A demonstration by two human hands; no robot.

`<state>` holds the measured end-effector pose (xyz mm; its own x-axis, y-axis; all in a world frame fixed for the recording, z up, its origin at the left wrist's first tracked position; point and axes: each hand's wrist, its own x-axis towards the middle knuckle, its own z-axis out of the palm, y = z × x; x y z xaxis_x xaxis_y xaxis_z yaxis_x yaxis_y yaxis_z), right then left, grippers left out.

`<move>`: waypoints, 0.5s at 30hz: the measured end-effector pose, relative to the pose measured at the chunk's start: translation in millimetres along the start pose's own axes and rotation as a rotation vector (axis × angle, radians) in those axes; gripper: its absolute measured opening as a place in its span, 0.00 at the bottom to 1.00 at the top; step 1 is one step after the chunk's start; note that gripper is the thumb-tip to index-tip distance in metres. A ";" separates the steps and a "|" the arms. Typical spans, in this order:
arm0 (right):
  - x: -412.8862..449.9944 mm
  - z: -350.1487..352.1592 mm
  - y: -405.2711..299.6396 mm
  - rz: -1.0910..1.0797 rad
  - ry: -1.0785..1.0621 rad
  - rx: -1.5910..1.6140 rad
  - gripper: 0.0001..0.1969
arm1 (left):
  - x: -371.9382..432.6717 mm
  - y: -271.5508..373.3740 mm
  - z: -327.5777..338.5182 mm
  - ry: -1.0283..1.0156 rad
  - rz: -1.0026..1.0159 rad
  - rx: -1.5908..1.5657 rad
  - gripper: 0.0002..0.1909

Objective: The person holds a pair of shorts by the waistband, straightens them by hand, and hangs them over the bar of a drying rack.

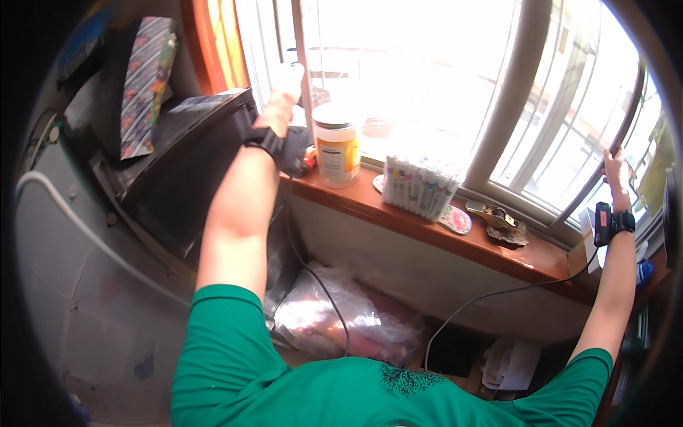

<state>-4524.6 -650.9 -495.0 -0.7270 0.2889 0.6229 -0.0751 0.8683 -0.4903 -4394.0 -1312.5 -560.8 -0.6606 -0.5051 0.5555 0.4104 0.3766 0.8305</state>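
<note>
Both my arms reach out to a window above a wooden sill. My left hand (288, 85) is at the left window frame (302, 53), washed out by glare; what its fingers do is unclear. My right hand (616, 165) has its fingers around the dark edge of the sliding window frame (629, 128) at the far right. A black device is strapped to each wrist. Nearest my left forearm, a plastic jar with an orange label (337, 155) stands on the wooden sill (368, 205). A clear case of marker pens (419, 187) stands right of it.
A metal object (493, 216) lies on the sill beside a flower-patterned piece (455, 219). At left, a patterned box (147, 88) stands on a black cabinet (187, 171). Below the sill sits a clear plastic bag (341, 315). Black cables (496, 292) hang from the wrist devices.
</note>
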 end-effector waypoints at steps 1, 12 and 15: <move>-6.1 -1.2 -7.8 -0.012 -0.002 -0.003 0.28 | 10.6 4.4 -2.9 -0.002 -0.002 0.000 0.26; -16.6 -10.0 -21.7 0.071 -0.036 0.076 0.29 | 77.3 21.1 2.1 -0.038 0.004 0.040 0.29; -9.0 -4.5 -16.6 0.071 0.000 0.066 0.29 | 82.8 19.6 -7.1 -0.051 -0.005 0.033 0.29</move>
<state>-4513.7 -666.1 -489.7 -0.7321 0.3487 0.5852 -0.0683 0.8171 -0.5724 -4436.2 -1352.4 -498.2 -0.6942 -0.4672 0.5475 0.3866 0.3996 0.8312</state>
